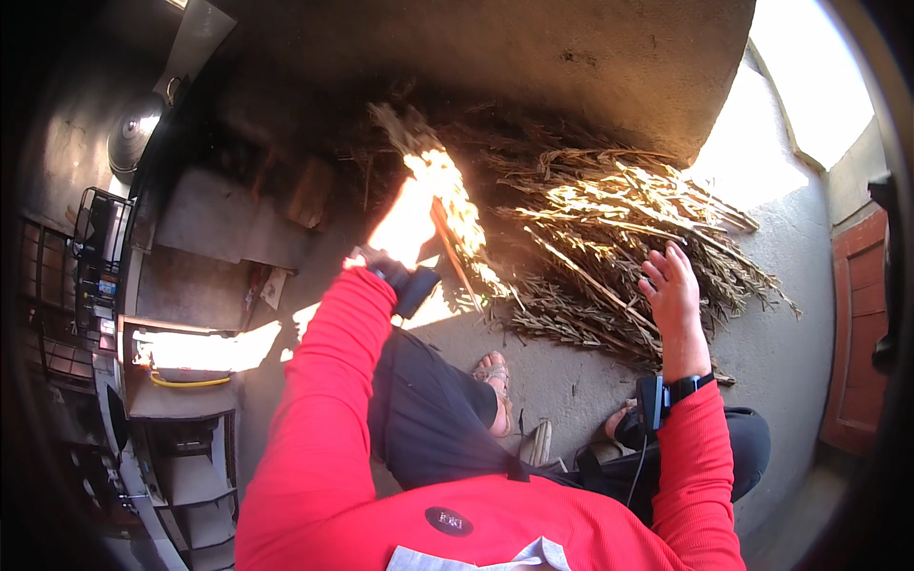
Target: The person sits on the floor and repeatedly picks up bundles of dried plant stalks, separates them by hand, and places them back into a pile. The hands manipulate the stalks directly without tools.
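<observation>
My left hand (403,225), overexposed by strong sunlight, is closed around a bundle of dried plant stalks (457,207). The bundle slants from upper left to lower right, and its upper end is blurred. My right hand (675,296) holds nothing; its fingers are extended and a little apart. Under and beyond that hand lies a heap of dry stalks with seed pods or leaves (614,221), partly in sun and partly in shadow. Glare hides the exact grip of my left fingers.
A plastered wall (571,57) rises behind the heap. Grey concrete floor (564,378) spreads around my sandalled feet (493,378). At left stands a cabinet (182,403) with a yellow hose (189,382) and shelves. A red door panel (857,328) is at right.
</observation>
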Demonstrator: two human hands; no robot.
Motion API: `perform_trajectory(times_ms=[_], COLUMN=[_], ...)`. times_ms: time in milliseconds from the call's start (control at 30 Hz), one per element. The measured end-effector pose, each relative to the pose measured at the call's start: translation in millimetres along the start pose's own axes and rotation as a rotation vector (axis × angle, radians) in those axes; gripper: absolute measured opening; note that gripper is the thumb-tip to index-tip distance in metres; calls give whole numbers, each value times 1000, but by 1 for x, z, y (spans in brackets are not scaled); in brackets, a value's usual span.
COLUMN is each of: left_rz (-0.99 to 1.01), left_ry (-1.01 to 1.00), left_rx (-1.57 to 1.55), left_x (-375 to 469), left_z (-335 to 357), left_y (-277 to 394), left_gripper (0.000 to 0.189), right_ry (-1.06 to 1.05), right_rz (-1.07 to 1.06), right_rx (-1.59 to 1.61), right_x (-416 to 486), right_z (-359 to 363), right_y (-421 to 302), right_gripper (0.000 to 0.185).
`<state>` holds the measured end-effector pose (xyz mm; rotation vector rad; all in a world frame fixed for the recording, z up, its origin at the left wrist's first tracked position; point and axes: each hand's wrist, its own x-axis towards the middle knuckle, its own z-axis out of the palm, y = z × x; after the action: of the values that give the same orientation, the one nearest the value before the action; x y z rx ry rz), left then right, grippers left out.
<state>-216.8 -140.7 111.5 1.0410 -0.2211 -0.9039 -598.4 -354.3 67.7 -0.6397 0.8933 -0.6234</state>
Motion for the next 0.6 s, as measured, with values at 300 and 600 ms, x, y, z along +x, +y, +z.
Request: perform_trajectory(times_ms=[300,600], left_rz=[48,-567], left_ry=[452,343], left_rx=[373,639], left_x=[94,39], left_z=[-42,-130], left_y=[115,-184], left_gripper=[70,36], right_ry=[8,-82], right_rz=[19,111], right_rx=[-57,-138], right_x=[0,0], right_z=[-6,-15], right_y=[3,7], right_gripper=[44,34])
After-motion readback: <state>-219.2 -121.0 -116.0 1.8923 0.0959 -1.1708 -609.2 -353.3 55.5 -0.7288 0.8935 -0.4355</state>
